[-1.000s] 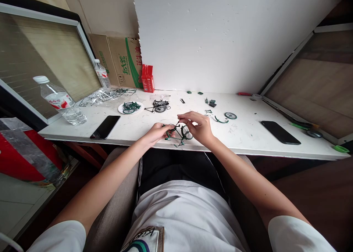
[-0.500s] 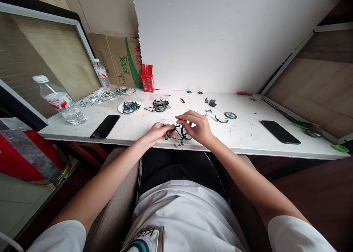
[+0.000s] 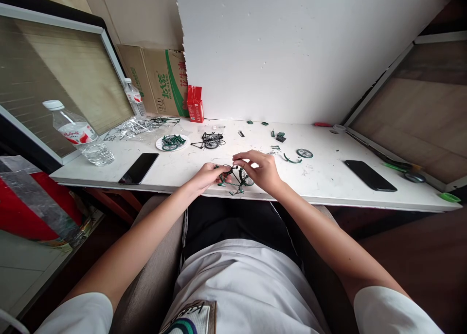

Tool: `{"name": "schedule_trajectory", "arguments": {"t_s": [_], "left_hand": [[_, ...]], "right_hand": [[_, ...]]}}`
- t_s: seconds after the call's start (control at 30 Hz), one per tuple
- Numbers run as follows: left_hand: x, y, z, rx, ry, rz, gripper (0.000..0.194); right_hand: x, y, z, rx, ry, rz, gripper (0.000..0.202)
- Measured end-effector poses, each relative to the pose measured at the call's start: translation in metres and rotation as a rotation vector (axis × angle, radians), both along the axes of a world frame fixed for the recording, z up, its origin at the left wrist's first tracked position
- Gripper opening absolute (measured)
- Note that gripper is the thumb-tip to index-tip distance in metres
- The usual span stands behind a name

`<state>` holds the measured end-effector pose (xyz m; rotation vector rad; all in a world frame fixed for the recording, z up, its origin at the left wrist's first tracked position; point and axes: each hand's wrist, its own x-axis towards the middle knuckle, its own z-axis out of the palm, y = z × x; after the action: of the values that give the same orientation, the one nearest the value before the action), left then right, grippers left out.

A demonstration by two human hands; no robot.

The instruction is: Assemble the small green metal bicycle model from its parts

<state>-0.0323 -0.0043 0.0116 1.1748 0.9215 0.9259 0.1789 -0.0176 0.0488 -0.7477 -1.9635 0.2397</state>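
The small model bicycle (image 3: 240,180) is at the white table's (image 3: 328,188) near edge, pinched by the left hand (image 3: 209,176). The right hand's (image 3: 261,168) fingertips meet at its top; whether they grasp anything, I can't tell.

Small bicycle model (image 3: 239,178) (dark green), partly wheeled
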Motion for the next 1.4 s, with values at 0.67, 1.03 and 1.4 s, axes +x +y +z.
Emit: {"name": "schedule_trajectory", "arguments": {"t_s": [0.67,1.03,1.4], "left_hand": [[0.0,0.001,-0.003,0.038,0.059,-0.011,0.032],[-0.001,0.003,-0.007,0.084,0.083,-0.032,0.033],[0.001,0.002,-0.005,0.07,0.081,-0.026,0.035]], "right_hand": [[0.003,0.007,-0.009,0.134,-0.061,-0.016,0.031],[0.002,0.003,-0.002,0.144,-0.008,0.007,0.02],[0.003,0.006,-0.012,0.192,0.024,-0.059,0.022]]}}
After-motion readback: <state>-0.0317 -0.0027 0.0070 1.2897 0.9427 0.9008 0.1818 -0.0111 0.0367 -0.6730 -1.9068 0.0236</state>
